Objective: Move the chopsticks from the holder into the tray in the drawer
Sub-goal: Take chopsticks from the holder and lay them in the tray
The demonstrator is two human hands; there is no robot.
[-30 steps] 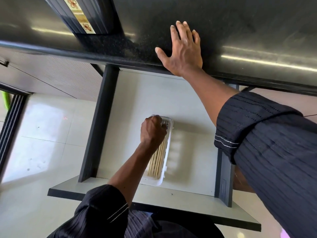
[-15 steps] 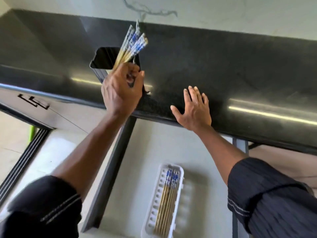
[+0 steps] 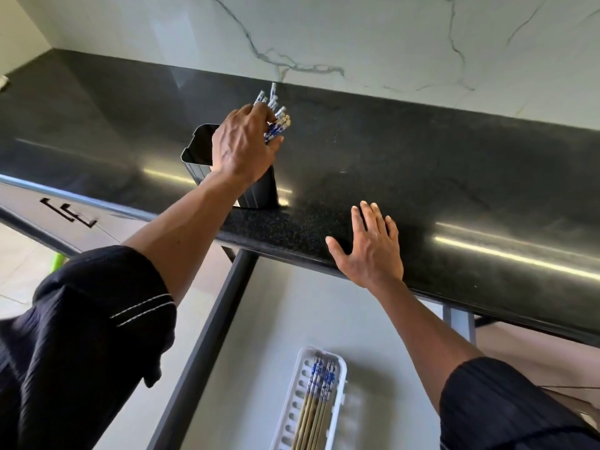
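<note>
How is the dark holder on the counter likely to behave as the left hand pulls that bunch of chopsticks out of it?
The holder looks tall for its base and stands near the countertop edge, so a sideways drag could probably tip it. The right hand lies flat on the counter, not steadying it. The chopsticks in the left hand look stiff and smooth; loose ones might slip.

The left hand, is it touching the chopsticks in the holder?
Touching. The head view shows the left hand with its fingers curled around the chopsticks above the holder.

bright daylight, glare streaks on countertop (image 3: 487, 177)
</note>
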